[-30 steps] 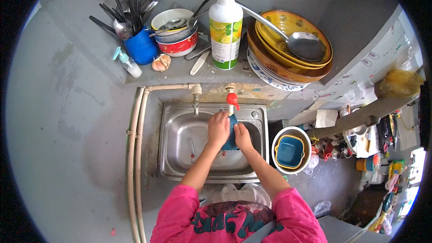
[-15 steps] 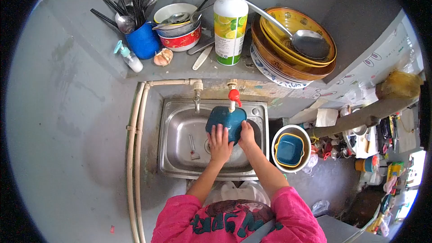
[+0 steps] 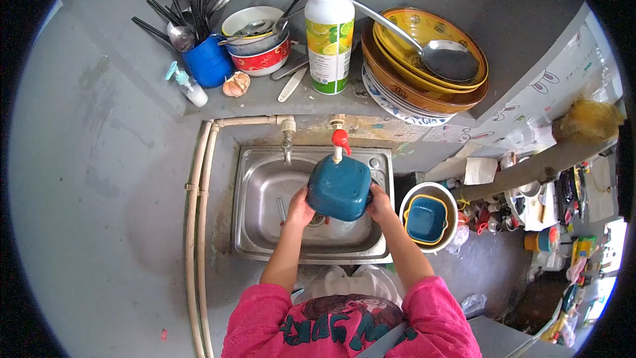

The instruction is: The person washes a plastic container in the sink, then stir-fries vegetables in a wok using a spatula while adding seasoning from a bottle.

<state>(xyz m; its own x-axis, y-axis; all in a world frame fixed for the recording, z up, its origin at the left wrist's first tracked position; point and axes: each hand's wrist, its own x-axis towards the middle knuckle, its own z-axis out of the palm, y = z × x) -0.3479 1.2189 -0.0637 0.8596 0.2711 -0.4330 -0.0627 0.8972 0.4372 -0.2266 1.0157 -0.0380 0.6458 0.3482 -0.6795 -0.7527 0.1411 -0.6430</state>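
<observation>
A dark teal plastic basin (image 3: 339,187) is held bottom side up over the steel sink (image 3: 265,245), just below the red-handled tap (image 3: 340,140). My left hand (image 3: 301,209) grips its left side, with the fingers partly hidden behind it. My right hand (image 3: 379,203) is closed on the opposite edge, its fingertips also out of sight. A slim light-coloured utensil (image 3: 281,209) lies in the sink, left of the drain and partly covered by my left hand. Whether water runs from the tap I cannot make out.
On the ledge behind stand a soap bottle (image 3: 329,40), stacked bowls and plates (image 3: 424,103) with a ladle (image 3: 450,59), and a blue cutlery holder (image 3: 207,63). A second tap (image 3: 287,149) is at the left. Right of the sink, a white bucket (image 3: 405,202) holds a yellow-rimmed blue basin (image 3: 426,219).
My left hand has moved off the basin's underside to its left edge. The basin has turned and now faces more fully toward me, bottom up, with a hand at each side.
</observation>
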